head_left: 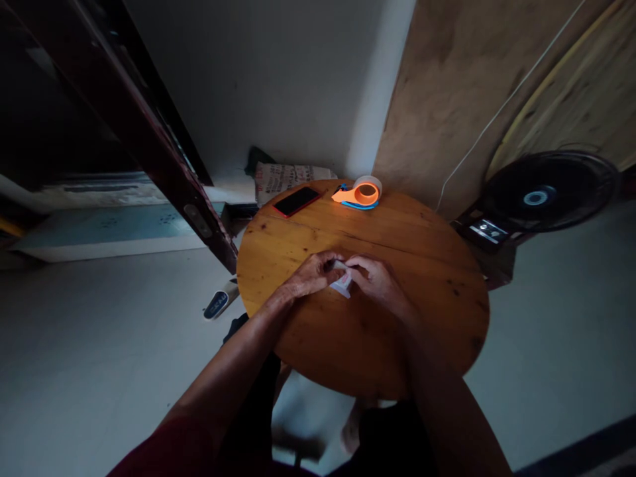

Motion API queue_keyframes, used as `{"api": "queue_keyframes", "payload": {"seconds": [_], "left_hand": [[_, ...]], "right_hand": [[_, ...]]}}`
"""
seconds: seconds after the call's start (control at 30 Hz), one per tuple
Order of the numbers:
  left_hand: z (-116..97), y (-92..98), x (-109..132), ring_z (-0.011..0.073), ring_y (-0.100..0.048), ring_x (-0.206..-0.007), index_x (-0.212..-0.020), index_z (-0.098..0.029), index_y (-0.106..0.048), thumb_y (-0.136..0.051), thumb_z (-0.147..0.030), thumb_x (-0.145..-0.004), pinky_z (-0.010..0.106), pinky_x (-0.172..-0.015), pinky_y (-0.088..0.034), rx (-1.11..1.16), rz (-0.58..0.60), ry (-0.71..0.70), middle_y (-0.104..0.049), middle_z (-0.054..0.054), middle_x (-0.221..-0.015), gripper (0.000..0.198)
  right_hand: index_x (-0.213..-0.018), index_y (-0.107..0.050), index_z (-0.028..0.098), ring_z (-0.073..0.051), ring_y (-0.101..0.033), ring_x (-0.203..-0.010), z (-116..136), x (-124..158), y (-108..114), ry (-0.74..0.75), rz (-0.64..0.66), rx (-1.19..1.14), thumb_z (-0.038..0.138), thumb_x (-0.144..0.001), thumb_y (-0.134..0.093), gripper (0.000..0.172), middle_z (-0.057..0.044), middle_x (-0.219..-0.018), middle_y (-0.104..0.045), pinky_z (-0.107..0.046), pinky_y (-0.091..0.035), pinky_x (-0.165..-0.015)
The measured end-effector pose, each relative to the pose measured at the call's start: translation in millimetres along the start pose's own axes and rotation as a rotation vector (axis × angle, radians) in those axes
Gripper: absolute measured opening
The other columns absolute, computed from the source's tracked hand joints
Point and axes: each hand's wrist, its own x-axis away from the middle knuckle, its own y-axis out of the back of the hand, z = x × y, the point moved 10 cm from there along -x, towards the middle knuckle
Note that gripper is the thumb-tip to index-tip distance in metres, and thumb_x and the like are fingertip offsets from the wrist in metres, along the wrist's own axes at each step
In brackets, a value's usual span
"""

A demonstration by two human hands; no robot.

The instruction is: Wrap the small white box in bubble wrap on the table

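Both hands meet over the middle of a round wooden table, around a small white box-like item with a pinkish mark. My left hand grips it from the left, fingers curled at its far edge. From the right, my right hand pinches the same far edge with thumb and forefinger. The fingers partly cover the item, so its exact kind cannot be made out. Beyond the hands lie an orange and blue tape dispenser holding a roll of clear tape and a dark phone with a red edge.
Against the wall behind the table leans a printed sack. A black fan stands at the right, beyond the table's rim. At the left are a dark door frame and a slipper on the floor.
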Motion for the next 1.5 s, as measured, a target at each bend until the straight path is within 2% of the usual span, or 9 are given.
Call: {"api": "queue_keyframes", "payload": {"seconds": [0.07, 0.2, 0.3, 0.5, 0.7, 0.9, 1.13, 1.33, 1.5], "left_hand": [[1.7, -0.1, 0.1, 0.0159, -0.061, -0.083, -0.108, -0.016, -0.063, -0.061, -0.03, -0.08, 0.027, -0.074, -0.048, 0.006, -0.001, 0.012, -0.067, 0.004, -0.096, 0.032], [5.0, -1.4, -0.4, 0.0154, -0.06, -0.079, -0.111, -0.016, -0.062, -0.064, -0.033, -0.078, 0.027, -0.07, -0.048, 0.042, 0.003, 0.03, -0.067, 0.005, -0.095, 0.036], [6.5, -1.7, -0.8, 0.0154, -0.06, -0.079, -0.111, -0.015, -0.061, -0.065, -0.034, -0.078, 0.027, -0.069, -0.048, 0.061, 0.001, 0.04, -0.067, 0.005, -0.096, 0.038], [3.3, -0.5, 0.1, 0.0163, -0.059, -0.084, -0.11, -0.014, -0.062, -0.064, -0.031, -0.078, 0.028, -0.073, -0.048, 0.039, -0.004, 0.025, -0.066, 0.006, -0.097, 0.036], [3.9, -0.5, 0.4, 0.015, -0.059, -0.081, -0.109, -0.014, -0.062, -0.064, -0.029, -0.078, 0.027, -0.07, -0.048, 0.046, -0.005, 0.021, -0.066, 0.005, -0.094, 0.035], [6.4, -0.8, 0.3, 0.0145, -0.058, -0.08, -0.11, -0.015, -0.061, -0.064, -0.03, -0.078, 0.026, -0.069, -0.047, 0.041, 0.0, 0.034, -0.066, 0.004, -0.094, 0.036], [8.6, -1.3, -0.4, 0.014, -0.059, -0.079, -0.11, -0.015, -0.061, -0.064, -0.028, -0.077, 0.026, -0.07, -0.047, 0.055, 0.001, 0.03, -0.066, 0.004, -0.095, 0.035], [6.6, -2.3, -0.7, 0.0142, -0.059, -0.08, -0.11, -0.016, -0.06, -0.065, -0.028, -0.076, 0.026, -0.071, -0.047, 0.109, -0.001, 0.027, -0.065, 0.005, -0.096, 0.037], [3.0, -5.0, -1.2, 0.0145, -0.059, -0.083, -0.111, -0.016, -0.057, -0.065, -0.026, -0.076, 0.028, -0.075, -0.048, 0.197, 0.024, -0.004, -0.064, 0.005, -0.098, 0.038]], "right_hand": [[-0.1, -0.066, 0.024, -0.018, -0.063, -0.09, -6.6, 0.8, 3.0, -0.035, -0.024, 0.014, 0.026, -0.086, -0.054, 0.018, -0.004, -0.1, -0.069, -0.03, -0.047, -0.08], [-0.115, -0.06, 0.024, -0.02, -0.064, -0.087, -26.6, 4.8, 5.8, -0.171, -0.018, 0.022, 0.034, -0.083, -0.059, 0.034, -0.006, -0.103, -0.069, -0.032, -0.049, -0.076], [-0.108, -0.064, 0.024, -0.018, -0.065, -0.081, -31.4, 6.2, 2.9, -0.22, 0.032, -0.023, 0.036, -0.085, -0.058, 0.027, -0.005, -0.096, -0.071, -0.03, -0.049, -0.072], [-0.09, -0.069, 0.022, -0.017, -0.065, -0.078, -26.2, 3.4, 1.4, -0.2, 0.097, -0.09, 0.032, -0.088, -0.051, 0.02, -0.002, -0.087, -0.071, -0.028, -0.047, -0.07], [-0.091, -0.069, 0.021, -0.018, -0.065, -0.085, -34.4, 3.5, 3.1, -0.192, 0.132, -0.105, 0.027, -0.086, -0.051, 0.019, -0.003, -0.093, -0.072, -0.029, -0.047, -0.075], [-0.095, -0.068, 0.021, -0.018, -0.065, -0.084, -34.7, 4.1, 4.3, -0.244, 0.094, -0.079, 0.024, -0.084, -0.051, 0.02, -0.004, -0.093, -0.072, -0.028, -0.046, -0.075], [-0.088, -0.069, 0.021, -0.018, -0.065, -0.086, -31.8, 0.3, -2.5, -0.192, 0.089, -0.086, 0.024, -0.085, -0.047, 0.022, -0.005, -0.092, -0.072, -0.028, -0.046, -0.076], [-0.077, -0.065, 0.019, -0.017, -0.062, -0.075, -23.9, -0.4, 4.4, -0.166, 0.026, -0.007, 0.025, -0.087, -0.044, 0.024, -0.003, -0.079, -0.069, -0.027, -0.043, -0.07], [-0.079, -0.066, 0.019, -0.017, -0.063, -0.078, -29.3, -0.5, 11.2, -0.21, -0.053, -0.013, 0.026, -0.086, -0.046, 0.023, -0.004, -0.084, -0.07, -0.027, -0.044, -0.07]]}}
